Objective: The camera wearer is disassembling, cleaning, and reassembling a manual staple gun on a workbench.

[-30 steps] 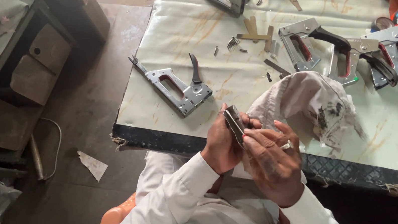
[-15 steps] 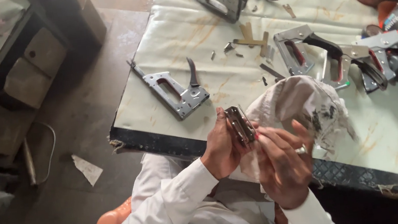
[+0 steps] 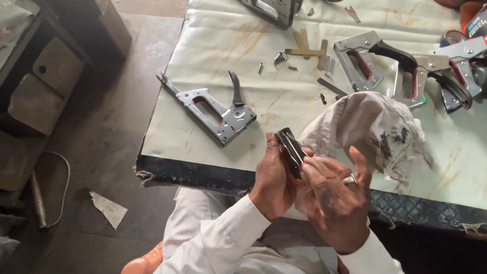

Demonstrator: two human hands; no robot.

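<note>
A: Where's the dark metal part (image 3: 290, 150)?

B: Upright between both hands at the table's near edge. The left hand (image 3: 273, 180) has its fingers curled tight around it; the right hand (image 3: 332, 197) pinches its side, fingers bent, a ring on one.

A: And around them?

B: A stained rag (image 3: 373, 130) lies just beyond the right fingers; a grey staple gun (image 3: 212, 110) lies beyond the left ones on the table (image 3: 232, 45).

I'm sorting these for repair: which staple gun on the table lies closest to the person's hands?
The grey staple gun near the table's front left edge, alone, with its dark lever sticking up. The other guns lie farther back or off to the right.
</note>
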